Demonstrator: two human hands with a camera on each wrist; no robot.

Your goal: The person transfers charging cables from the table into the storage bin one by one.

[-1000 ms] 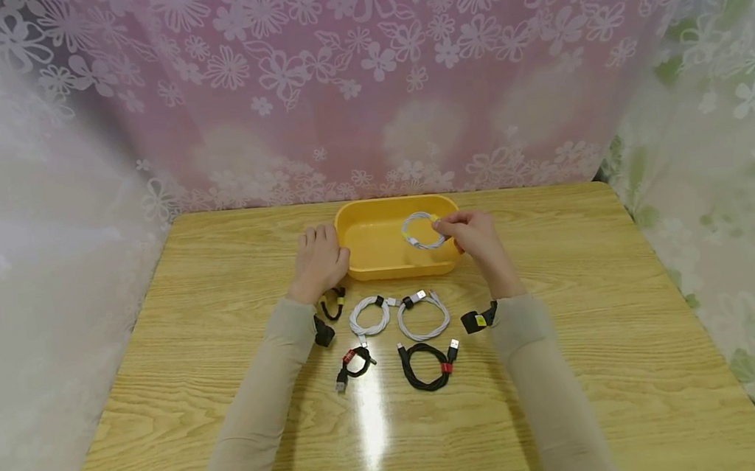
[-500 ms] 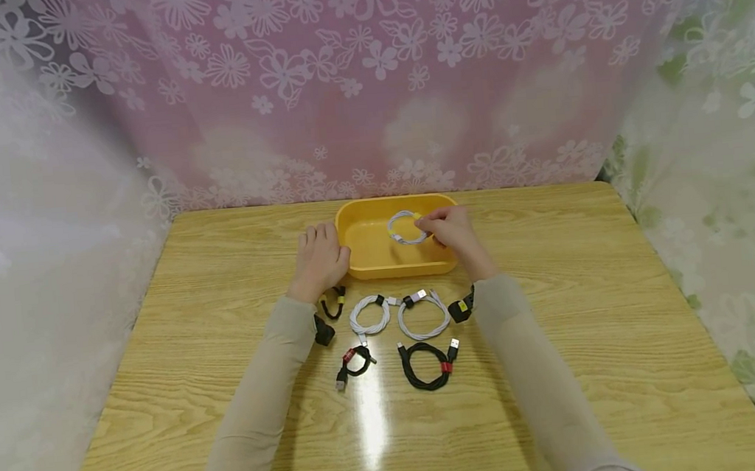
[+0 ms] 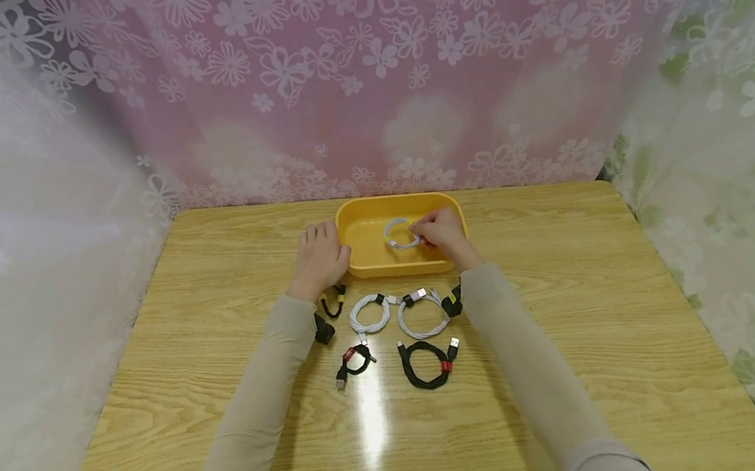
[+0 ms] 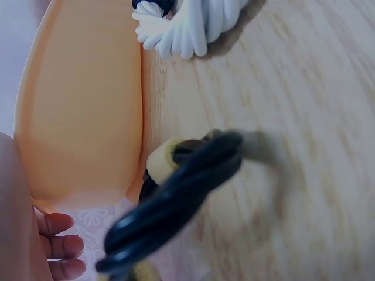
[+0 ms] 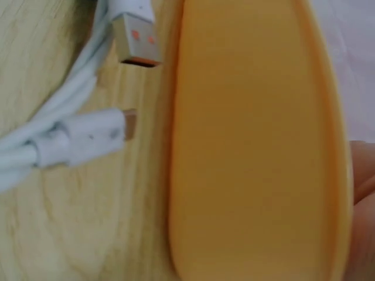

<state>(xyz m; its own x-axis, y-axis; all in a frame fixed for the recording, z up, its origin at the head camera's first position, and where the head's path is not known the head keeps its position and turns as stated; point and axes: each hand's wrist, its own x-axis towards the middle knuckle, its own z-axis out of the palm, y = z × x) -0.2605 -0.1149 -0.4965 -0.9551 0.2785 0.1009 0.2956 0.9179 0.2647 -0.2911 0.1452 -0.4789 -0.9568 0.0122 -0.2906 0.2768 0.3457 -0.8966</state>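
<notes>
Near the back of the wooden table stands a yellow plastic bin point(image 3: 396, 270). My left hand point(image 3: 318, 259) holds its left end, with the thumb at the rim and fingers bent down outside, as the left wrist view shows. My right hand point(image 3: 442, 232) reaches into the bin and pinches a coiled white cable point(image 3: 391, 243) with yellow ties, low inside it. Whether this cable touches the bottom, I cannot tell. In the right wrist view the bin wall point(image 5: 258, 146) hides the cable, and only part of the hand point(image 5: 363, 193) shows.
In front of the bin lie two white cable coils, left point(image 3: 369, 316) and right point(image 3: 424, 317). Nearer are a small black cable point(image 3: 358, 361) and a larger black coil point(image 3: 424, 367) with red ties. A black cable point(image 3: 332, 303) with yellow ties lies by my left wrist.
My right hand has moved left and down into the bin, carrying the white cable with it. My left hand stays at the bin's left end.
</notes>
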